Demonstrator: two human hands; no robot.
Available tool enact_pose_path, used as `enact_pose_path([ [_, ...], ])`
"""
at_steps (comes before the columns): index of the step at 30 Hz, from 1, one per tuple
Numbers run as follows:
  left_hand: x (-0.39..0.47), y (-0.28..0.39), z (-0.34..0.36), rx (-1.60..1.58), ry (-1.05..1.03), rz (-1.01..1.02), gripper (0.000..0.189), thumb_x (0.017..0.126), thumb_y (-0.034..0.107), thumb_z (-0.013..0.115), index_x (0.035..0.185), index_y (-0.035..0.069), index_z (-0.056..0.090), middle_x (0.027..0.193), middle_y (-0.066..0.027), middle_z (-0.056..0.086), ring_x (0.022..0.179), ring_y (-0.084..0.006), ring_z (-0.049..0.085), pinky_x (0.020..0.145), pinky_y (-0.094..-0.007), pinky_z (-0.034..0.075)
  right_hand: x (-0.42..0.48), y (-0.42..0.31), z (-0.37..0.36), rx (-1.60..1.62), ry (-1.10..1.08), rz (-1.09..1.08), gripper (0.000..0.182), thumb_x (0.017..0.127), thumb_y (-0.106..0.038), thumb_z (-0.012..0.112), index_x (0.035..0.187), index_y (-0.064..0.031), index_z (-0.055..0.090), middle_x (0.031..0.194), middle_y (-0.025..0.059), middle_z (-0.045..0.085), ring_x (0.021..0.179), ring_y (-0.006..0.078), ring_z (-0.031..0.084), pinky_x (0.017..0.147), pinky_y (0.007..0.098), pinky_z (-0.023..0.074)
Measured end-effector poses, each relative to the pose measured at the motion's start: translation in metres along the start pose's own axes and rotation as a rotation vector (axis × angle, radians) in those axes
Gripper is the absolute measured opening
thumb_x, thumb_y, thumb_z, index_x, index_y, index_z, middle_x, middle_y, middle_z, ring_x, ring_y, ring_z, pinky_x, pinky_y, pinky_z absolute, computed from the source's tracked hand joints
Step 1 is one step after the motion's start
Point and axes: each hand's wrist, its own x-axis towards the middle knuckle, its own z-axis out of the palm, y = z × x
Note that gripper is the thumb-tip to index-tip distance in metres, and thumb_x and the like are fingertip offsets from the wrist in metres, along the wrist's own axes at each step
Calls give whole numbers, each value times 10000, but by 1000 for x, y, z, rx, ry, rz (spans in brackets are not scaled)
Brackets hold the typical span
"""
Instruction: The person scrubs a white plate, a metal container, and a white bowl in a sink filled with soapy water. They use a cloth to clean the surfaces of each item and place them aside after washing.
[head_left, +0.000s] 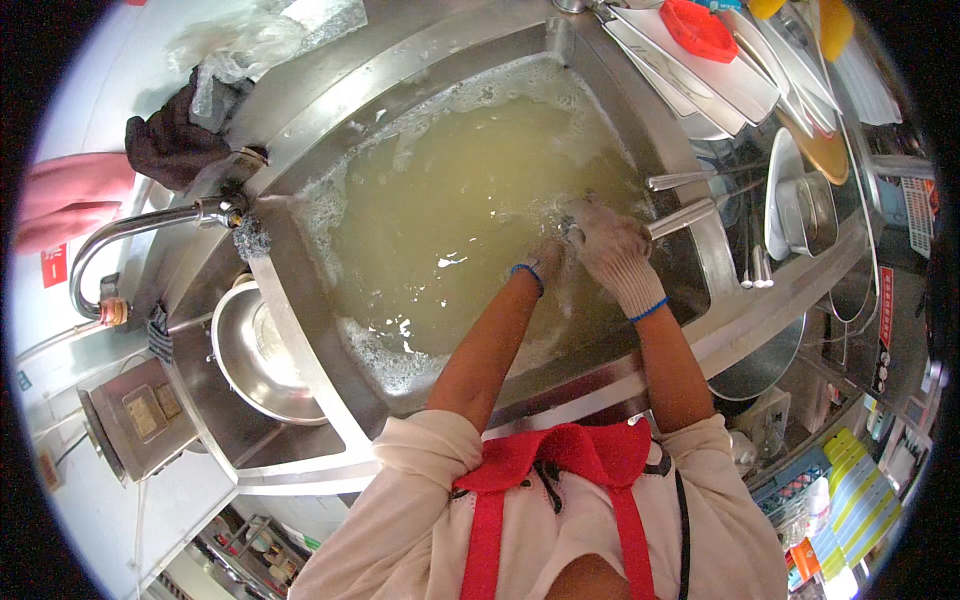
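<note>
A stainless steel sink basin (686, 274) holds cloudy, yellowish water (450, 195) with foam along its sides. My left hand (546, 259), in a pale knit glove with a blue cuff edge, is partly under the water; its fingers are hidden. Just to its right, my right hand (611, 244) wears a matching wet glove and has its fingers at the surface. Something small and greyish shows between the hands, too blurred to name. The end of a metal utensil handle (681, 218) meets the right glove's outer side; whether the hand touches it, I cannot tell.
A second metal handle (679, 180) overhangs the right rim. White plates (697, 75) and a red dish (697, 30) are stacked at upper right, near a metal container (810, 214). On the left are a curved faucet (135, 229) and a steel bowl (259, 352) in a smaller basin.
</note>
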Motion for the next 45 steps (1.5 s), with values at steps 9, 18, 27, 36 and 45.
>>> enact_pose_path([
  [9,58,73,-18,-159,-186,-406,399,823,196,401,1198,85,319,1208,-95,372,1015,-221,431,823,-332,370,-13,10,2,-93,67,-32,341,705,-116,465,1037,-44,442,1042,209,456,966,338,455,785,407,392],
  [18,79,74,12,179,-309,-337,393,826,236,390,1185,84,339,1202,-106,376,1021,-244,428,818,-341,374,-9,-1,-16,-71,-143,102,268,695,-113,469,953,-42,458,957,189,481,878,321,496,710,402,418],
  [27,30,68,-7,571,-527,-234,395,829,276,379,1173,83,359,1196,-118,380,1028,-267,424,813,-350,377,-4,-7,-15,-13,-121,70,172,676,-113,509,825,-39,465,786,159,496,734,322,504,608,406,410],
  [36,-57,166,-86,553,-372,-151,406,837,326,354,1156,77,386,1166,-136,409,1023,-301,430,820,-366,371,-4,7,15,28,-100,-19,240,720,-172,476,925,-48,492,866,158,529,823,296,512,685,369,421],
  [45,-120,166,-121,-382,251,-64,156,828,165,360,746,48,422,698,-59,460,684,-182,461,627,-283,408,3,-10,34,461,-196,79,309,768,-205,447,1033,-46,451,990,154,505,922,287,480,808,339,376],
])
